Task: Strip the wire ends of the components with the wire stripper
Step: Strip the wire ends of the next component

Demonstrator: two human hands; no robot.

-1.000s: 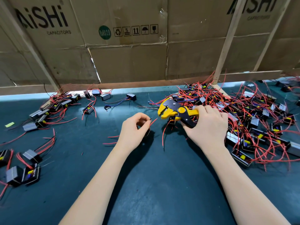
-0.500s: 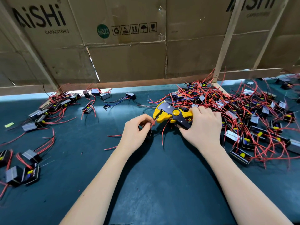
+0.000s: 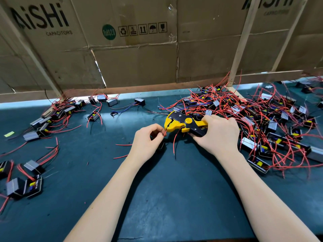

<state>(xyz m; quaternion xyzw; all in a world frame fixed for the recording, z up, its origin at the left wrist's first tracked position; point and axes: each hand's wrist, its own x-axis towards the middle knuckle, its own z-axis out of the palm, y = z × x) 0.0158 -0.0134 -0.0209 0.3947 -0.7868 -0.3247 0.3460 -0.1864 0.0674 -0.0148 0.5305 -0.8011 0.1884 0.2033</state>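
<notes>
Right hand [image 3: 219,135] is gripping the handles of the yellow-and-black wire stripper [image 3: 185,124], fingers curled round them, tool head pointing left and held just above the green mat [image 3: 157,198]. Left hand [image 3: 146,139] is pinching a red wire [image 3: 165,132] between thumb and forefinger, feeding its tip into the stripper head; wire end is touching or inside the head (can't resolve which). The dark component [image 3: 161,145] that wire belongs to is sitting under the left palm, mostly hidden. A second red lead [image 3: 175,142] is hanging loose below the stripper.

Large tangle of components with red wires [image 3: 265,123] is lying right of the tool, touching the right hand's far side. Smaller cluster of components [image 3: 52,116] is lying far left, and a few more [image 3: 22,184] near the left edge. Cardboard boxes [image 3: 136,55] printed "AiSHi CAPACITORS" are standing along the back.
</notes>
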